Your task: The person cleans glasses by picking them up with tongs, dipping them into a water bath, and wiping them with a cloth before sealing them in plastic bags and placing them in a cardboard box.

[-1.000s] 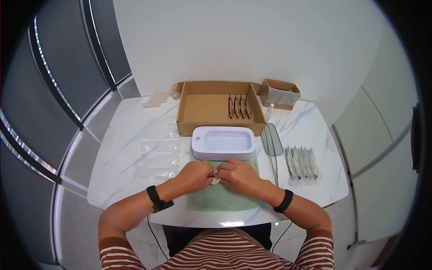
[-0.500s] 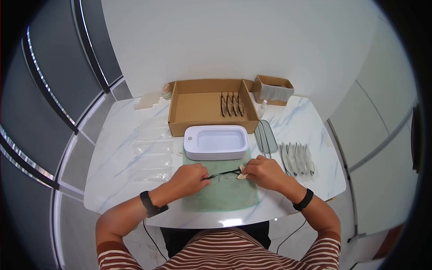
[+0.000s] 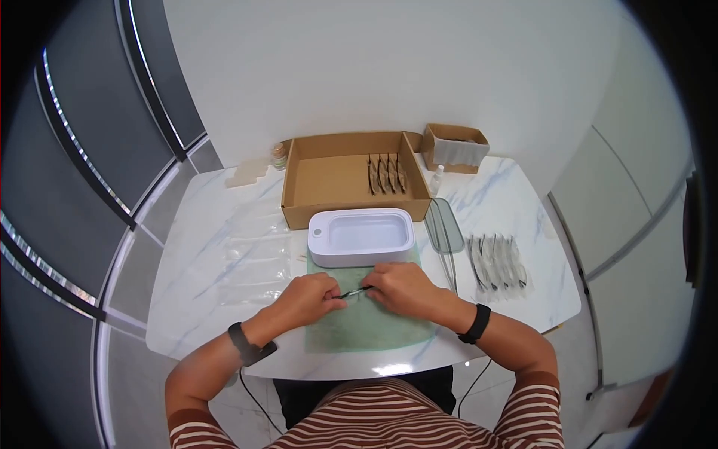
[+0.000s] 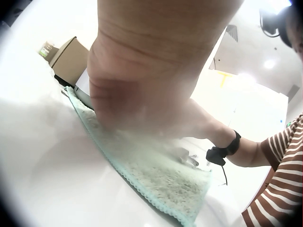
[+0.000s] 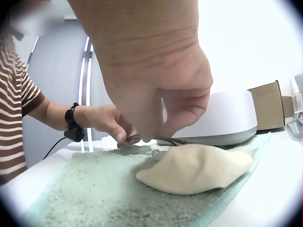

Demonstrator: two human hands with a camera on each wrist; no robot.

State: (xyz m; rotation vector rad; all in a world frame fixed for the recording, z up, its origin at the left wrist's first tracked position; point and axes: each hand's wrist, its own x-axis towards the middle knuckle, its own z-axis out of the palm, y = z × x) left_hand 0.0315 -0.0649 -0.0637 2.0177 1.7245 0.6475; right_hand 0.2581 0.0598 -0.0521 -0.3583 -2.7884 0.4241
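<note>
Thin dark-framed glasses are stretched between both hands, low over a green towel; the fingers hide much of them. My left hand pinches one end between thumb and fingers. At the other end is my right hand, its fingertips closed on the frame with a beige cloth. In the right wrist view the cloth droops below those fingers, over the towel. Just beyond the hands stands a white cleaner with an oblong basin.
Behind the cleaner, a cardboard box holds several dark-edged items. Clear bags lie at left, bagged items at right. A grey lid, spray bottle and smaller box stand right of the large box.
My right hand first drew right with the cloth, away from the left hand, exposing the glasses. It has since come back left toward it. My left hand keeps its grip.
</note>
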